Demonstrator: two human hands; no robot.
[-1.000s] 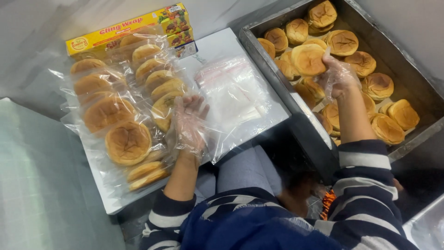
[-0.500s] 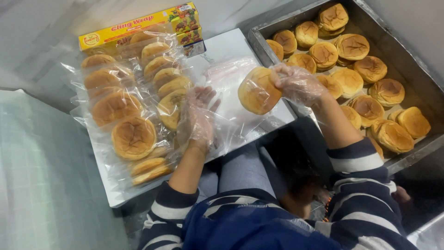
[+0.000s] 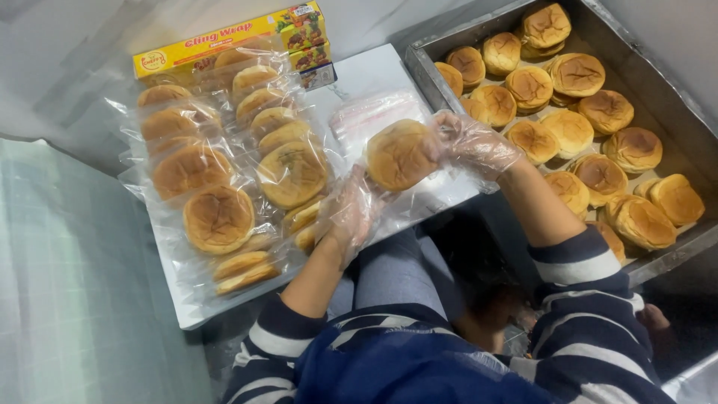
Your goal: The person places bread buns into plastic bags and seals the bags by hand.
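**A:** Head view first: what are the hands doing?

**B:** Both are wearing thin clear plastic gloves. The right hand (image 3: 475,146), at centre frame, is gripping a round golden bun (image 3: 402,154) by its right edge, holding it up over the white tabletop (image 3: 374,75). The left hand (image 3: 350,209), just below and left of the bun, is resting with fingers spread loosely on the clear plastic bags (image 3: 366,120) lying there; it is not closing on anything that I can make out.

**A:** So the bun is sitting between the two hands?

**B:** Nearly. It is touching the right hand's fingers and hanging just above the left hand's fingertips, over the flat empty bags.

**A:** How far along is the bagging looking?

**B:** Judging from how things lie, roughly midway. At left of the frame, bagged buns (image 3: 224,194) are lying in overlapping rows across the tabletop, each in clear wrap. At upper right, a metal tray (image 3: 658,97) is holding many bare buns (image 3: 568,131) yet to be wrapped, so plenty is remaining.

**A:** Anything else around?

**B:** A long yellow box of cling film (image 3: 224,41) is lying at the top, behind the bagged rows. Striped sleeves are showing along the bottom edge.
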